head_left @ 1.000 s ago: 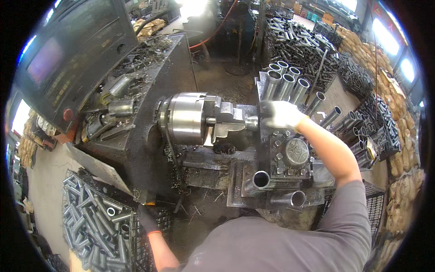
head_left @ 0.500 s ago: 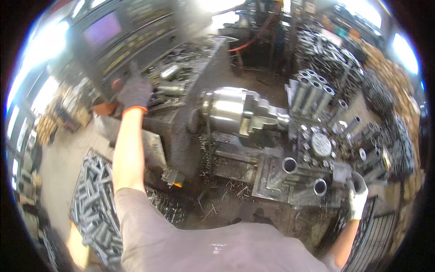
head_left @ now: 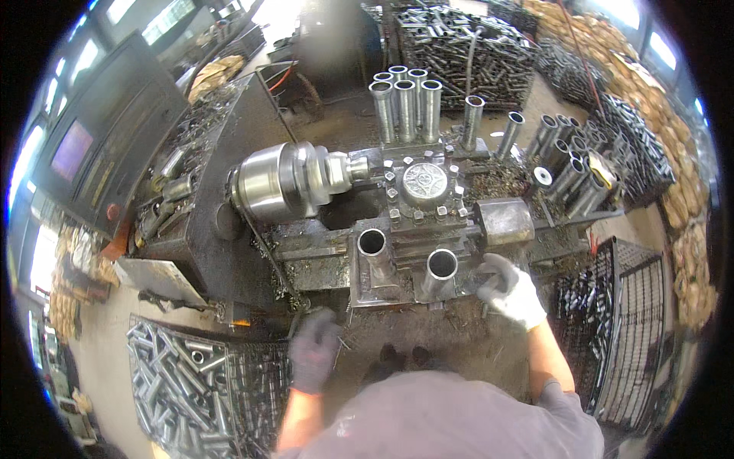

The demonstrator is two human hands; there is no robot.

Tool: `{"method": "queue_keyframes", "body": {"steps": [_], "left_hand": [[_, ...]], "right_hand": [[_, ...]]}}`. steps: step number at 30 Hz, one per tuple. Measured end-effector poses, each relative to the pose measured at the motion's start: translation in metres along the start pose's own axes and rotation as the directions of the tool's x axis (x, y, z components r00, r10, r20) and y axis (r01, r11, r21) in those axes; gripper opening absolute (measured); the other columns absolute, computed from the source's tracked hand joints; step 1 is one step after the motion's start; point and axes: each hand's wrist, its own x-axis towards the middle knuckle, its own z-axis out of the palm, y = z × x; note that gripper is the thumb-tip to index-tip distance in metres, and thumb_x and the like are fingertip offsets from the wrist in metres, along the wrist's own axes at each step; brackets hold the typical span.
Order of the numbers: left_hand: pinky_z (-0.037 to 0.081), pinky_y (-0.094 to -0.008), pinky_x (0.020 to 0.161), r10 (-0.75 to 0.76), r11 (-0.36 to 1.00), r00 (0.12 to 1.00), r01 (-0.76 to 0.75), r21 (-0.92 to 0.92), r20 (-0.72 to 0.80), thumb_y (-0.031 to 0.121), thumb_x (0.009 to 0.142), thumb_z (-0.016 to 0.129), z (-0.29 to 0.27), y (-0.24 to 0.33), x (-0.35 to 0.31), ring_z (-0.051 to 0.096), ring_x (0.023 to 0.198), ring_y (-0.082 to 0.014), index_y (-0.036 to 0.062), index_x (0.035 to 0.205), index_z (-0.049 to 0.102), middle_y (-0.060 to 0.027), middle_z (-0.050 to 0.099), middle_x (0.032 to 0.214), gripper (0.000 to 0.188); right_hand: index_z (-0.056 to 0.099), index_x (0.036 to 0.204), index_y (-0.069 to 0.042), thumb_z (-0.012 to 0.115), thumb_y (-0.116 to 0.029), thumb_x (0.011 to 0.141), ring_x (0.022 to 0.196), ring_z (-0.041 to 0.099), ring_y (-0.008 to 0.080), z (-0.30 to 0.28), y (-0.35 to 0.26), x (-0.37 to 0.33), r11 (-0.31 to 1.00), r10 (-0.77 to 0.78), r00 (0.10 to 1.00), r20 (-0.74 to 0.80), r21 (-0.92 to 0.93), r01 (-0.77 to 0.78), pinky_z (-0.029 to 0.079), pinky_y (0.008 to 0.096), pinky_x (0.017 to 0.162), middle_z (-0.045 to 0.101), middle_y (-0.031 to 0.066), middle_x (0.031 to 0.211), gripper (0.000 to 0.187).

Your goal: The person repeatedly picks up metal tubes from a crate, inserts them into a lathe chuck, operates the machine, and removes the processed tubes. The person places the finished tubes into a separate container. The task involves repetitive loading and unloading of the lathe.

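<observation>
White-gloved right hand (head_left: 512,294), fingers curved and parted, near upright grey steel tube (head_left: 439,284): bright rim, dark bore! Dark-gloved left hand (head_left: 314,353) blurred, can't tell grip.

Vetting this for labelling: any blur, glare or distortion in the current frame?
Head view: upper windows blown out; chuck carries glare, its front end blurred; left hand smeared, right hand clearer; a hazy patch at top centre; fisheye bowing toward the border.

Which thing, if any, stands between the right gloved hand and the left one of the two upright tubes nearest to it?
In this view, the right tube stands between the right hand and the left tube; nothing visible blocks the right tube.
</observation>
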Motion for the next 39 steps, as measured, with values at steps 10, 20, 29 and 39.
{"method": "queue_keyframes", "body": {"steps": [10,20,29,39], "left_hand": [[0.053,-0.0465,0.105,-0.487,0.868,0.869,0.471,0.155,0.09,0.05,0.101,0.063,0.047,-0.027,-0.162,0.069,0.125,-0.0367,0.017,0.137,0.069,-0.0137,0.074,0.133,0.049],[0.054,-0.0432,0.103,-0.712,0.653,0.532,0.741,-0.155,-0.458,0.05,0.101,0.064,0.03,-0.059,-0.433,0.071,0.122,-0.0349,0.0185,0.132,0.074,-0.013,0.075,0.131,0.044],[0.052,-0.0478,0.105,-0.77,0.275,-0.337,0.591,-0.758,-0.542,0.055,0.099,0.062,0.137,-0.071,-0.711,0.067,0.125,-0.0404,0.0167,0.13,0.071,-0.0177,0.073,0.13,0.051],[0.057,-0.0469,0.093,-0.317,0.483,-0.944,-0.076,-0.872,-0.093,0.028,0.098,0.069,0.393,-0.04,-0.741,0.071,0.106,-0.0401,0.0054,0.12,0.073,-0.0213,0.075,0.117,0.032]], "right_hand": [[0.066,0.135,-0.009,0.085,-0.042,0.082,0.107,0.077,0.0354,0.08,-0.011,0.046,0.97,-0.147,0.962,0.231,-0.156,0.186,0.06,0.0435,0.095,0.078,0.02,0.116,0.066],[0.076,0.11,-0.008,0.074,-0.057,0.087,0.091,0.078,0.039,0.268,-0.096,-0.129,0.745,-0.395,0.452,0.8,-0.009,0.667,0.064,0.0449,0.082,0.079,0.021,0.097,0.055],[0.075,0.114,-0.015,0.087,-0.039,0.084,0.098,0.077,0.0272,0.402,-0.152,-0.414,0.335,-0.405,-0.679,0.612,0.79,0.513,0.06,0.0404,0.088,0.08,0.0094,0.107,0.04],[0.068,0.133,-0.011,0.086,-0.045,0.084,0.104,0.076,0.0378,0.433,-0.21,-0.709,0.27,-0.063,-0.993,0.095,0.96,0.075,0.061,0.0449,0.087,0.077,0.0195,0.113,0.062]]}}
